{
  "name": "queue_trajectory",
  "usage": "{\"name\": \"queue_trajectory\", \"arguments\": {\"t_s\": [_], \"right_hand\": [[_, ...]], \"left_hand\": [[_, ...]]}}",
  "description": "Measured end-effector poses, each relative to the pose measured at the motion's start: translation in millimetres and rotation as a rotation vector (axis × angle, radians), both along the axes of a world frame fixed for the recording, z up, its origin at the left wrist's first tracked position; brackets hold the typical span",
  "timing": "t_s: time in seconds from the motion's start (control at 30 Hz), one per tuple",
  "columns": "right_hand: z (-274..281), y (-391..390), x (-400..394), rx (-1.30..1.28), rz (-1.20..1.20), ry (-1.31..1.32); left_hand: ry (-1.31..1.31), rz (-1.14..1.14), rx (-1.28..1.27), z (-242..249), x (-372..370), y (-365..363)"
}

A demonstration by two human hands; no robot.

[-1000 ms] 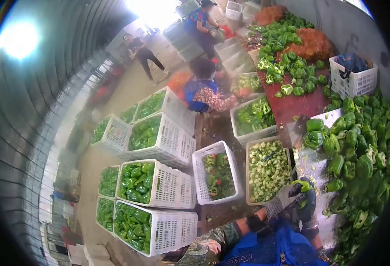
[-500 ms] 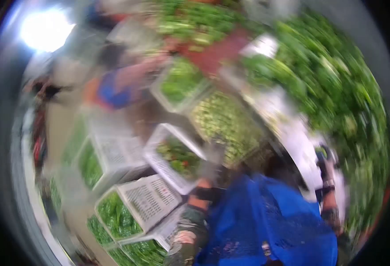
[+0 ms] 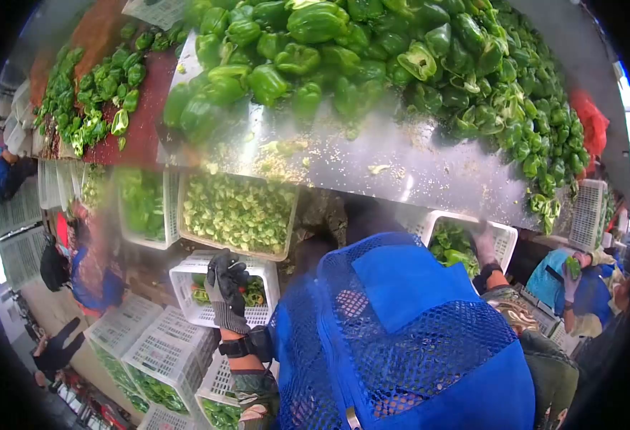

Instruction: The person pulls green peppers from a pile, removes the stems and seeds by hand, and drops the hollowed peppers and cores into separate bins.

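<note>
My left hand (image 3: 227,282), in a dark glove with a band at the wrist, hovers over a white basket (image 3: 183,295) holding green scraps with red bits. Its fingers are loosely bent and a little apart, with nothing visible in them. On the other side, my right hand (image 3: 485,245), in a pale glove, is at the far rim of another white basket (image 3: 507,235) with green pepper pieces (image 3: 455,245). Its fingers are smeared by motion. Ahead, whole and cut green bell peppers (image 3: 318,23) are heaped on a metal table (image 3: 343,161).
A tub of chopped pale-green pepper cores (image 3: 237,211) stands under the table edge, beside a basket of peppers (image 3: 141,204). White crates (image 3: 164,344) stand at lower left. Co-workers are at left (image 3: 93,269) and right (image 3: 580,290); the right one holds a pepper (image 3: 573,268).
My view has swung right, bringing the pepper heap and metal table across the front. My right hand now appears at a basket on the right; earlier it was by the table edge.
</note>
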State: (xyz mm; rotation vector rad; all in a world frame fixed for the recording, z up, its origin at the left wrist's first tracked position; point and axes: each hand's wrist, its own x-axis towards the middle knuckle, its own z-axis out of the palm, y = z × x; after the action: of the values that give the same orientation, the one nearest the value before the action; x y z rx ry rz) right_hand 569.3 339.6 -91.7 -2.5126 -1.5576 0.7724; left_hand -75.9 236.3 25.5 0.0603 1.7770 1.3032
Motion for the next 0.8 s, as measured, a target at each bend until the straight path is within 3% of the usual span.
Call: {"name": "queue_trajectory", "arguments": {"t_s": [0.03, 0.07, 0.1, 0.13, 0.17, 0.2, 0.23, 0.37, 0.4, 0.43, 0.5, 0.57, 0.6, 0.63, 0.67, 0.7, 0.77, 0.8], "right_hand": [[70.2, 56.9, -105.0, 0.043, -0.004, 0.212], [76.7, 101.5, -160.6, 0.045, 0.067, 0.31], [71.0, 138.3, -207.0, 0.062, 0.037, 0.758], [73.4, 177.0, -259.5, 0.087, 0.287, 0.782], [66.9, 205.5, -313.1, 0.163, 0.448, 0.771], [85.9, 228.7, -367.4, 0.138, 0.514, 0.79], [48.4, 249.9, -393.7, 0.141, 0.59, 0.6], [-1.0, 291.4, -503.0, 0.285, 0.587, 0.495], [-5.0, 287.9, -509.1, 0.305, 0.548, 0.461], [-8.1, 289.4, -513.9, 0.203, 0.549, 0.177], [-121.7, 319.3, -480.6, 0.361, 0.709, 0.037], [-104.2, 311.3, -450.0, 0.256, 0.567, 0.931], [-117.2, 318.6, -425.3, 0.305, 0.621, 0.926], [-84.7, 310.5, -414.4, 0.356, 0.674, 0.921], [-59.1, 293.3, -403.4, 0.15, 0.573, 1.093], [24.9, 256.4, -410.3, -0.049, 0.434, 1.233], [54.4, 207.0, -413.6, -0.315, 0.178, 1.614], [52.4, 182.8, -415.7, -0.314, 0.189, 1.636]], "left_hand": [[-0.001, -0.002, -0.041, 2.6, 5.1, 8.3], [0.002, 0.008, -0.076, 3.9, 12.9, 17.5], [0.012, 0.028, -0.112, 6.1, 21.4, 26.4], [0.198, -0.142, -0.031, 15.4, 37.5, 36.5], [-0.034, -0.037, -0.178, 12.5, 40.2, 38.8], [0.094, -0.181, -0.098, 10.0, 48.3, 30.5], [-0.139, -0.001, -0.242, -2.0, 51.7, 20.4], [-0.011, -0.063, -0.393, -17.5, 94.1, -35.9], [-0.004, -0.029, -0.418, -24.3, 102.0, -43.2], [0.0, -0.008, -0.43, -30.8, 105.1, -47.8], [0.009, 0.032, -0.415, -41.3, 113.6, -57.7], [0.045, 0.009, -0.299, -45.5, 114.3, -45.2], [0.084, -0.032, -0.164, -37.2, 109.0, -23.4], [0.115, -0.071, -0.02, -28.7, 103.6, -1.4], [0.134, -0.108, 0.126, -20.9, 97.9, 20.4], [0.179, -0.142, 0.143, -10.3, 92.1, 50.7], [0.164, -0.153, 0.243, -4.8, 91.4, 107.2], [0.101, -0.133, 0.323, -9.6, 96.9, 133.5]]}}
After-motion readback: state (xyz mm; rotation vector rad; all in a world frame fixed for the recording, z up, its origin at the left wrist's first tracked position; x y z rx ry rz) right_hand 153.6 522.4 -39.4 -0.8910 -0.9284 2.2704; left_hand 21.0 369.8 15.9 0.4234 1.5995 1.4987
